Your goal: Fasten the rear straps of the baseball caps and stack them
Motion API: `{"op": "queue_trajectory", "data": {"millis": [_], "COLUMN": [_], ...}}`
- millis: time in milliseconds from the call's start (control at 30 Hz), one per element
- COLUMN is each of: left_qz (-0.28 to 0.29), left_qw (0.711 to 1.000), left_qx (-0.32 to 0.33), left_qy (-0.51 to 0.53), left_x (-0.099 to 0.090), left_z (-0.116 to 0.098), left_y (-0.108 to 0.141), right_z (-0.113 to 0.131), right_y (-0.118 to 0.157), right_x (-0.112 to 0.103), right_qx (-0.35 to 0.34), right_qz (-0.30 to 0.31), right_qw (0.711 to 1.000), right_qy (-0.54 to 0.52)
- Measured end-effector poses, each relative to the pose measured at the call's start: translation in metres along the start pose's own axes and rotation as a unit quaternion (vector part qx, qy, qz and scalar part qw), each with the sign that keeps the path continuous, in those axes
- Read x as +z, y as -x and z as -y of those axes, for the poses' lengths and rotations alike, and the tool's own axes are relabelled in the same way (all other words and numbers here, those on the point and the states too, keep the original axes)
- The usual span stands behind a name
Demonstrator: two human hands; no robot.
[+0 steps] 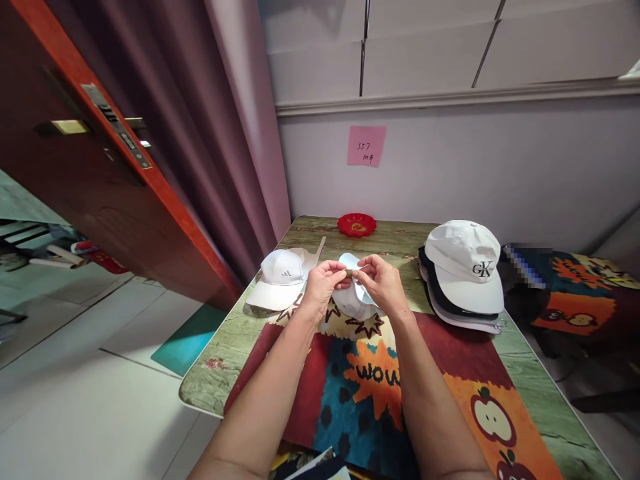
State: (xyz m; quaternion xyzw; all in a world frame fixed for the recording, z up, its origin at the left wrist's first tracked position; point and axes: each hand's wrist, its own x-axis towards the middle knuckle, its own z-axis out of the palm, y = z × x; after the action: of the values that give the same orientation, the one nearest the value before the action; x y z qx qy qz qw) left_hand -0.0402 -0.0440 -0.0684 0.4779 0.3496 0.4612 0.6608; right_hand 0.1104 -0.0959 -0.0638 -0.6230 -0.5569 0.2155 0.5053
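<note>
A pale cap (353, 303) sits on the patterned mat in front of me, its light blue part facing the back. My left hand (325, 283) and my right hand (381, 285) meet above it, thumbs and fingertips pinched together. Between them is a small brownish piece (349, 273) that looks like the cap's strap end; the fingers partly hide it. Left of my left hand lies a white cap (281, 275) with a three-stripe logo, its loose strap sticking up. To the right stands a stack of caps, topped by a white cap (463, 263) with dark letters.
A red scalloped dish (357, 225) stands at the back of the wood-grain table (210, 373). The colourful mat (345, 407) covers the table's middle. A pink note (367, 145) is on the wall. At left are a curtain (220, 120) and an open door (115, 173).
</note>
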Motion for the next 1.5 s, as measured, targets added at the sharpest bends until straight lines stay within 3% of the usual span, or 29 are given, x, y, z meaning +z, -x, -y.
{"op": "queue_trajectory", "data": {"millis": [133, 233, 500, 733, 900, 1067, 1267, 1500], "left_qz": [-0.014, 0.004, 0.08, 0.042, 0.053, 0.014, -0.079, -0.123], "left_qw": [1.0, 1.0, 0.994, 0.996, 0.995, 0.998, 0.995, 0.987], "left_qx": [0.005, -0.007, -0.065, -0.057, -0.069, -0.057, -0.019, -0.007], "left_qy": [-0.008, -0.017, 0.033, 0.048, 0.04, 0.02, -0.051, -0.099], "left_x": [-0.004, -0.007, -0.003, 0.0, -0.002, -0.001, -0.007, -0.013], "left_z": [-0.004, -0.006, -0.004, -0.001, -0.007, -0.004, 0.001, 0.0], "left_y": [-0.002, -0.002, 0.002, 0.005, 0.005, 0.004, -0.002, -0.004], "right_z": [0.003, 0.004, 0.001, -0.007, 0.001, 0.0, -0.007, -0.005], "right_y": [0.001, 0.002, 0.0, -0.001, 0.002, 0.001, -0.001, -0.001], "right_x": [-0.01, -0.014, -0.01, -0.012, -0.008, 0.007, 0.009, 0.008], "right_qx": [0.027, 0.032, 0.008, 0.027, -0.024, -0.137, -0.129, -0.131], "right_qz": [0.028, 0.059, 0.065, 0.062, 0.037, 0.02, 0.008, 0.024], "right_qw": [0.994, 0.995, 0.996, 0.996, 0.988, 0.972, 0.964, 0.971], "right_qy": [0.097, 0.072, 0.053, 0.06, 0.147, 0.191, 0.232, 0.197]}}
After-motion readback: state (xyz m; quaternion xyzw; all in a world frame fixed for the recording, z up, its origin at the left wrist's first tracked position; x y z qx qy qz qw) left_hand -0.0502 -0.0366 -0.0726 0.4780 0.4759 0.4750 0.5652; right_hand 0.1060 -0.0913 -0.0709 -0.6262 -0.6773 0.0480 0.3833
